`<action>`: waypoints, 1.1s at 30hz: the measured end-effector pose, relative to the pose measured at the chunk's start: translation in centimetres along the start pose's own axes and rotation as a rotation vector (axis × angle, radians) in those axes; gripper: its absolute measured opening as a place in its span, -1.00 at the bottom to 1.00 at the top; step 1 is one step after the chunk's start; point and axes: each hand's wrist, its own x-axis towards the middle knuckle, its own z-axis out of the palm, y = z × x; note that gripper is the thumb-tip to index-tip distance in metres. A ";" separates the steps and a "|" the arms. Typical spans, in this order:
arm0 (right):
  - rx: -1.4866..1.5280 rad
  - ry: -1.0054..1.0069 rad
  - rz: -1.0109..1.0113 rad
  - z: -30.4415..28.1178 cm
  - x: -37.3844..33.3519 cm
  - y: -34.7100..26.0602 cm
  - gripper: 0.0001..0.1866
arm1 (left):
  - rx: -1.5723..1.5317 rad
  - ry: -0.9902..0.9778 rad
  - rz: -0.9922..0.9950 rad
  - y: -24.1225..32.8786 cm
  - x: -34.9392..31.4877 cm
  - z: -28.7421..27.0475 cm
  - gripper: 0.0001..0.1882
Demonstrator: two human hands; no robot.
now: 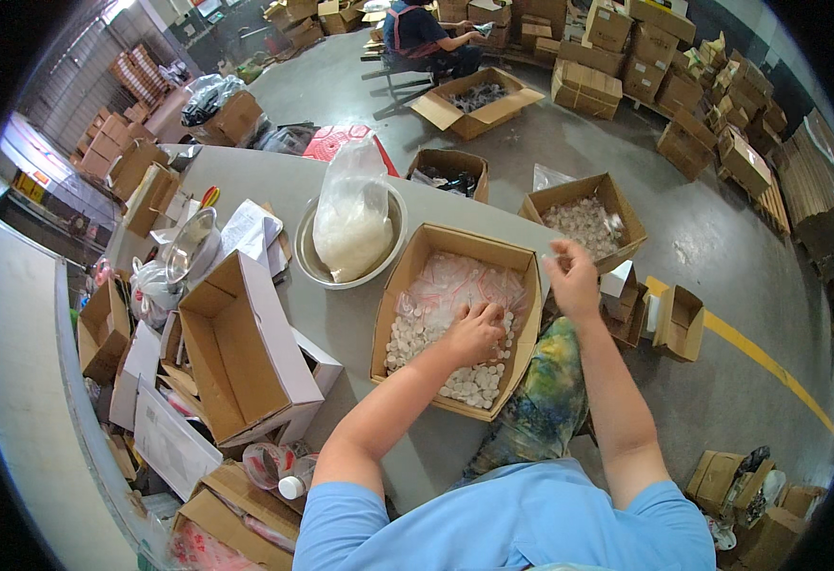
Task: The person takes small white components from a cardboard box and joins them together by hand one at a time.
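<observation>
A shallow cardboard box [380, 324] on the table in front of me holds small round white pieces [474, 383] and, toward its far side, clear plastic bags with pink-red edging [455, 281]. My left hand [475, 333] is inside it, fingers bent down and drawn together over the pieces; whatever is under the fingertips is hidden. Just past the box's right rim, my right hand [575, 278] is raised with its fingers apart and loosely curved, and nothing shows in it. Beyond it stands an open carton [626, 206] of small clear bags.
A metal bowl [400, 233] with a bag of white material [348, 224] sits left of the box. An empty carton [246, 352] and a capped plastic jar [293, 483] lie further left. A patterned cloth [536, 400] hangs by the table edge. A person [422, 38] sits across the floor near stacked cartons.
</observation>
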 end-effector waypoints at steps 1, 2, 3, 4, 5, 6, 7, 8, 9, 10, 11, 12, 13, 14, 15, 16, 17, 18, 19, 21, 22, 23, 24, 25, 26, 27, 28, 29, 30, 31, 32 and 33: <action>-0.030 -0.048 -0.012 0.5 -1.2 -1.4 -0.71 | -0.049 0.009 0.000 -0.5 -0.1 0.3 -0.77; -0.063 -0.135 -0.081 0.8 -2.0 -2.0 -0.73 | -0.099 0.020 0.006 -0.8 0.0 0.6 -0.81; -0.098 -0.220 -0.149 0.9 -2.8 -2.4 -0.75 | -0.161 0.032 -0.006 -1.2 0.1 0.7 -0.84; -0.134 -0.306 -0.218 1.0 -3.5 -2.7 -0.76 | -0.223 0.045 -0.020 -1.6 0.0 0.8 -0.87; -0.272 -0.440 -0.222 1.0 -4.0 -3.0 -0.77 | -0.285 0.057 -0.034 -1.9 0.0 0.6 -0.89; -0.411 -0.574 -0.225 1.1 -4.6 -3.3 -0.76 | -0.287 0.029 -0.038 -1.9 -0.1 -0.3 -0.85; -0.550 -0.708 -0.227 1.2 -5.1 -3.5 -0.76 | -0.340 0.033 -0.037 -2.6 -0.1 0.1 -0.84; -0.723 -0.824 -0.271 1.6 -5.5 -3.4 -0.75 | -0.393 0.042 -0.043 -3.6 -0.1 1.1 -0.83; -0.899 -0.934 -0.308 2.1 -6.0 -2.9 -0.73 | -0.447 0.048 -0.042 -4.2 -0.1 1.6 -0.82; -1.076 -1.043 -0.346 2.6 -6.5 -2.5 -0.72 | -0.450 0.101 -0.015 -4.9 -0.1 2.2 -0.78; -1.100 -1.063 -0.318 3.2 -6.9 -2.3 -0.73 | -0.559 0.132 -0.033 -5.1 -0.2 1.9 -0.77; -1.124 -1.081 -0.292 3.9 -7.4 -2.4 -0.74 | -0.664 0.163 -0.051 -5.1 -0.4 1.2 -0.76; -1.147 -1.098 -0.265 4.6 -7.9 -2.2 -0.73 | -0.770 0.194 -0.068 -5.0 -0.4 0.6 -0.75; -1.131 -1.073 -0.242 5.8 -8.6 -1.3 -0.73 | -0.765 0.231 -0.101 -4.8 -0.5 -0.3 -0.77; -1.121 -1.080 -0.213 6.4 -9.1 -1.5 -0.70 | -0.761 0.264 -0.131 -4.6 -0.5 -1.1 -0.79; -1.111 -1.086 -0.183 7.1 -9.6 -1.8 -0.64 | -0.757 0.295 -0.160 -4.5 -0.5 -1.5 -0.80; -1.098 -1.095 -0.155 7.6 -10.2 -2.0 -0.56 | -0.843 0.336 -0.166 -4.6 -0.4 -1.3 -0.81; -1.069 -1.136 -0.179 8.3 -10.7 -1.3 -0.50 | -0.930 0.377 -0.170 -4.6 -0.3 -1.1 -0.83; -1.031 -1.213 -0.205 8.4 -10.7 -1.0 -0.52 | -1.016 0.417 -0.173 -4.6 -0.2 -0.9 -0.84; -0.959 -1.366 -0.252 8.2 -10.4 -0.5 -0.57 | -1.058 0.394 -0.264 -4.6 -0.2 -1.0 -0.87; -0.910 -1.346 -0.269 8.0 -10.4 -0.3 -0.60 | -1.079 0.382 -0.309 -4.6 -0.2 -1.0 -0.88; -0.861 -1.322 -0.285 7.8 -10.4 -0.1 -0.64 | -1.003 0.401 -0.307 -4.5 -0.2 -1.2 -0.88; -0.812 -1.298 -0.301 7.7 -10.4 0.1 -0.67 | -0.927 0.420 -0.304 -4.5 -0.2 -1.4 -0.87; -0.806 -1.269 -0.272 7.9 -10.3 0.6 -0.70 | -0.851 0.438 -0.301 -4.4 -0.2 -1.5 -0.87; -0.799 -1.237 -0.242 8.2 -10.0 1.0 -0.73 | -0.784 0.475 -0.274 -4.4 -0.1 -1.6 -0.88; -0.792 -1.205 -0.212 8.3 -9.8 1.4 -0.75 | -0.717 0.511 -0.246 -4.4 -0.1 -1.8 -0.88; -0.686 -1.128 -0.192 8.1 -9.7 1.7 -0.76 | -0.649 0.546 -0.218 -4.4 -0.1 -1.9 -0.88; -0.581 -1.051 -0.174 7.8 -9.4 1.3 -0.78 | -0.641 0.584 -0.206 -4.4 -0.1 -1.8 -0.89; -0.477 -0.972 -0.156 7.4 -9.1 0.8 -0.79 | -0.632 0.621 -0.194 -4.3 -0.2 -1.7 -0.90; -0.382 -0.962 -0.052 7.1 -8.8 0.1 -0.79 | -0.624 0.659 -0.182 -4.4 -0.2 -1.7 -0.90; -0.286 -0.949 0.050 6.9 -8.4 -0.9 -0.79 | -0.622 0.658 -0.212 -4.4 -0.2 -1.7 -0.91; -0.189 -0.934 0.151 6.7 -8.0 -1.4 -0.78 | -0.620 0.658 -0.244 -4.5 -0.2 -1.7 -0.90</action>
